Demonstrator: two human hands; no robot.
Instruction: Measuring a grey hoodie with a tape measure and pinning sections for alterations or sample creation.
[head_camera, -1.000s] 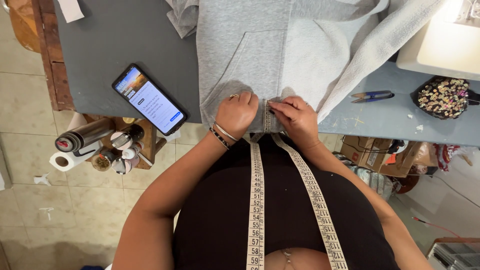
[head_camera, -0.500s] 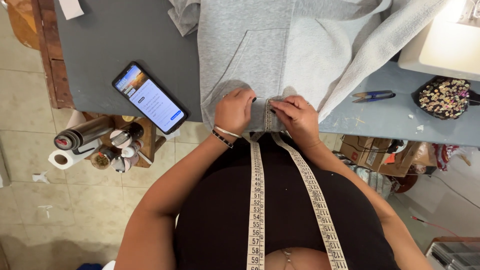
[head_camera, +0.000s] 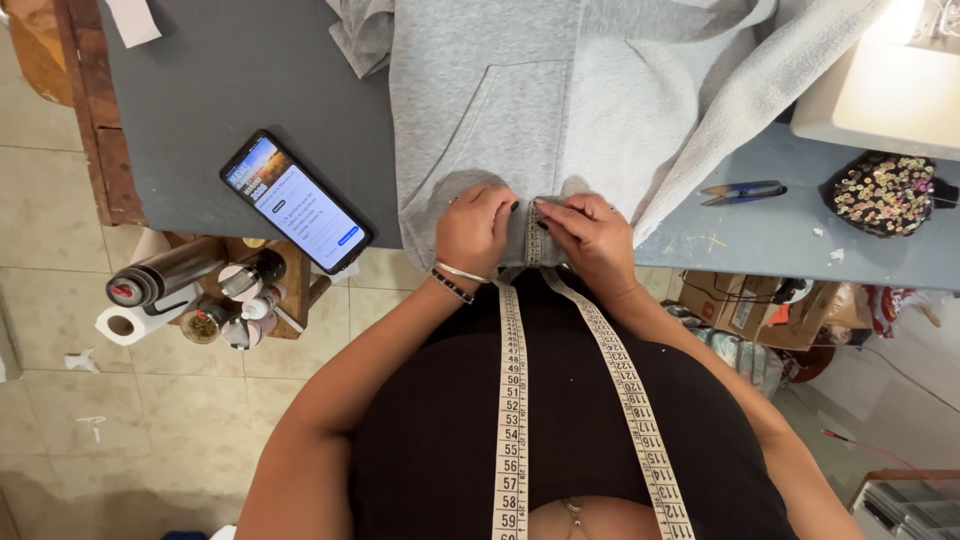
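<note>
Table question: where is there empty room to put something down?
Bare table shows above the phone, left of the grey sweatshirt. A smaller patch lies below the snips. It is crowded where both hands pinch the hem.

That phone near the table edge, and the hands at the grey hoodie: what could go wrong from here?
The phone lies with one corner past the table edge; a tug on the hoodie might knock it off. The snips lie beside the cloth and could snag it. Both hands, left hand and right hand, pinch the hem together, so it might slip out of line.
</note>
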